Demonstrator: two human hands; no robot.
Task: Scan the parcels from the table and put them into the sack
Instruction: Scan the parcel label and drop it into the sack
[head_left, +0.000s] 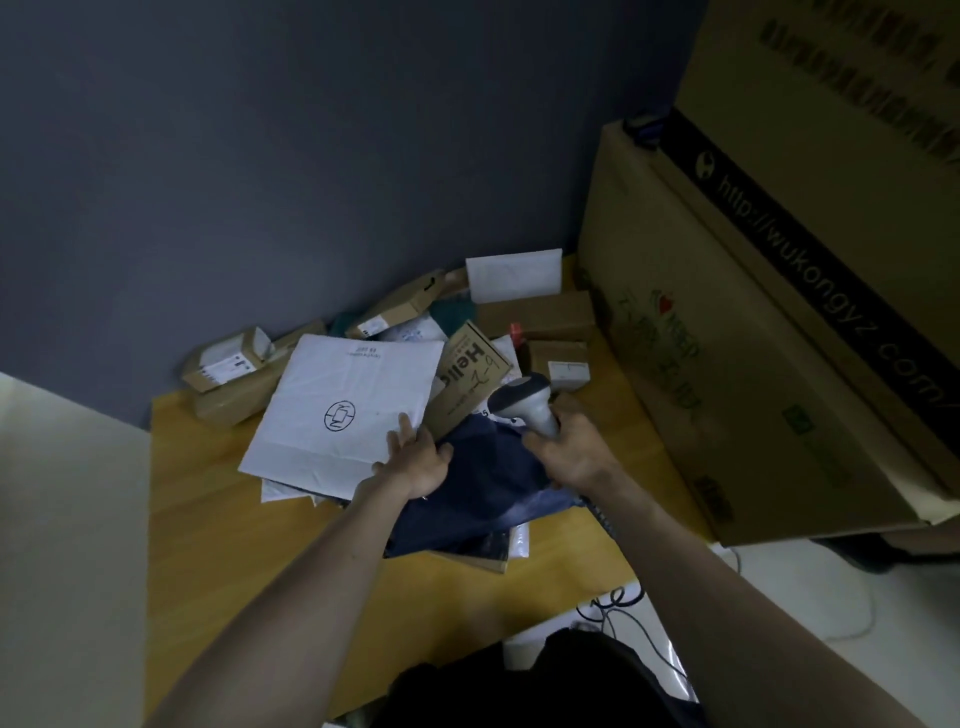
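Observation:
A pile of parcels covers the far half of the wooden table (218, 519). On top lies a large white mailer bag (343, 410) with a round stamp. My left hand (415, 457) rests at its right edge, fingers spread over the mailer and a dark blue soft parcel (483, 493) beside it. My right hand (571, 452) grips a grey handheld barcode scanner (524, 402), its head pointing away over the blue parcel. A brown "Hello" box (467, 379) leans just behind. No sack is in view.
Small cardboard boxes (223, 364) and a white envelope (514, 275) crowd the back against the dark wall. Large cardboard cartons (753, 338) stand at the table's right side. Cables (618, 603) hang off the near right edge. A pale floor or surface lies left.

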